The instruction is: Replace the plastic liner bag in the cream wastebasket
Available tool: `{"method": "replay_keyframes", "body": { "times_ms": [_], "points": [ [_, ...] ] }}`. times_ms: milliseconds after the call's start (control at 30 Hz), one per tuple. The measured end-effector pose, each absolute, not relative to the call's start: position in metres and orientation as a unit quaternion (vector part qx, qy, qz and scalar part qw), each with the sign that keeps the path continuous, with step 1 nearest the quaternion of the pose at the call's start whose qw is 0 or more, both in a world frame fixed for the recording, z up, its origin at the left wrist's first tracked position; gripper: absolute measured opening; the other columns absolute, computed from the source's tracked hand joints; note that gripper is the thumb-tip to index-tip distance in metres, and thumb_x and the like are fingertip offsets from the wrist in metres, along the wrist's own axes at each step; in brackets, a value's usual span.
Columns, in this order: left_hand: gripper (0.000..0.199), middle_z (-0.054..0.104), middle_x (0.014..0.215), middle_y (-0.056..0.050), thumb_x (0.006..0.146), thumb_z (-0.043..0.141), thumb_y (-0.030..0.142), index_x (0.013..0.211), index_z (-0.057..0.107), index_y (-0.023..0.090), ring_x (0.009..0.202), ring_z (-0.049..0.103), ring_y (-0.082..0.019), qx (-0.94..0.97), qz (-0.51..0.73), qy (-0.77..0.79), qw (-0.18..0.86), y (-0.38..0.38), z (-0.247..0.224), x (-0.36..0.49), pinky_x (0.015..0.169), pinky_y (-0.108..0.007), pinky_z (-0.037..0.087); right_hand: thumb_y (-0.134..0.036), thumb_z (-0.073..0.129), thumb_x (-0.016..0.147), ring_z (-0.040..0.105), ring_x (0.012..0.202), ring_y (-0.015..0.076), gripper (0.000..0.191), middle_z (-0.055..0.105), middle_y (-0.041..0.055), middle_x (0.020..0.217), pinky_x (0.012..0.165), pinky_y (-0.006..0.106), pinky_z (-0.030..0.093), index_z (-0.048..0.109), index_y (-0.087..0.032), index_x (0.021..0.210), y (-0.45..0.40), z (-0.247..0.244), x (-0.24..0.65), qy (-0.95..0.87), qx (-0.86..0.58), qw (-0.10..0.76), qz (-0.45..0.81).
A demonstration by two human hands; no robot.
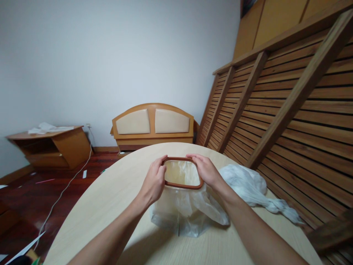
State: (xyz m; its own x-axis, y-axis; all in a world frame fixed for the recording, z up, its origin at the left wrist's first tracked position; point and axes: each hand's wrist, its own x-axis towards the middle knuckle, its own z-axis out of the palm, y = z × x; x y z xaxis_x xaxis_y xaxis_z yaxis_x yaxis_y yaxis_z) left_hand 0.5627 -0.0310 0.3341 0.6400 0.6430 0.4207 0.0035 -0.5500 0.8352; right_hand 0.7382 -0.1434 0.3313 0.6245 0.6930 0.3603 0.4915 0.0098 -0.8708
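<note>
Head view: left hand (156, 177) and right hand (206, 170) grasp one frame (183, 185) over one clear bag (190, 219); one white bag (245, 184) near bench (104, 206) right edge.

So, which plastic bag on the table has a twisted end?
The bunched white plastic bag on the right; the translucent plastic bag sits beneath the brown rounded rectangular frame.

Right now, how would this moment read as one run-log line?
left hand: holding frame, left side | right hand: holding frame, right side | clear bag: below frame | white bag: on table, right of frame
</note>
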Motion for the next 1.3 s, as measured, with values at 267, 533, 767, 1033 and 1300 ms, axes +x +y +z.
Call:
{"method": "replay_keyframes", "body": {
  "times_ms": [267, 533, 767, 1033, 1300],
  "points": [
    [0.049, 0.060, 0.139, -0.016, 0.093, 0.039, 0.036, 0.129, 0.060, 0.010, 0.134, 0.049, -0.028, 0.802, 0.372, 0.205, 0.421, -0.035, 0.335, 0.563, 0.118, -0.049, 0.031, -0.033, 0.043, 0.090, 0.066, 0.114, 0.0245, 0.038, 0.075, 0.0099, 0.114, 0.107, 0.041, 0.045, 0.077, -0.018, 0.099, -0.146, 0.336, 0.740, -0.445, -0.690, 0.561, 0.104],
    [0.051, 0.061, 0.137, -0.017, 0.092, 0.038, 0.035, 0.129, 0.061, 0.008, 0.130, 0.052, -0.030, 0.834, 0.351, 0.210, 0.370, -0.031, 0.330, 0.565, 0.115, -0.049, 0.035, -0.023, 0.046, 0.081, 0.070, 0.105, 0.0225, 0.035, 0.077, 0.0064, 0.108, 0.098, 0.037, 0.052, 0.076, -0.019, 0.100, -0.142, 0.324, 0.749, -0.439, -0.683, 0.558, 0.169],
    [0.053, 0.062, 0.137, -0.016, 0.090, 0.034, 0.028, 0.131, 0.060, 0.007, 0.130, 0.053, -0.029, 0.875, 0.312, 0.205, 0.307, -0.028, 0.332, 0.562, 0.114, -0.048, 0.037, -0.024, 0.047, 0.081, 0.070, 0.100, 0.0239, 0.033, 0.077, 0.0081, 0.107, 0.094, 0.037, 0.052, 0.074, -0.017, 0.098, -0.141, 0.318, 0.750, -0.441, -0.661, 0.579, 0.182],
    [0.058, 0.050, 0.149, -0.018, 0.094, 0.035, 0.033, 0.143, 0.048, 0.005, 0.139, 0.044, -0.030, 0.931, 0.235, 0.178, 0.215, -0.029, 0.339, 0.552, 0.119, -0.049, 0.031, -0.022, 0.046, 0.082, 0.068, 0.105, 0.0230, 0.033, 0.076, 0.0078, 0.107, 0.098, 0.036, 0.048, 0.074, -0.018, 0.097, -0.142, 0.322, 0.746, -0.449, -0.660, 0.580, 0.163],
    [0.059, 0.040, 0.156, -0.018, 0.097, 0.040, 0.041, 0.147, 0.043, 0.009, 0.146, 0.037, -0.029, 0.945, 0.214, 0.116, 0.219, -0.024, 0.342, 0.549, 0.121, -0.051, 0.028, -0.020, 0.045, 0.083, 0.069, 0.102, 0.0211, 0.031, 0.077, 0.0066, 0.105, 0.094, 0.032, 0.050, 0.075, -0.018, 0.094, -0.144, 0.327, 0.743, -0.440, -0.659, 0.582, 0.185]
  ]
}}
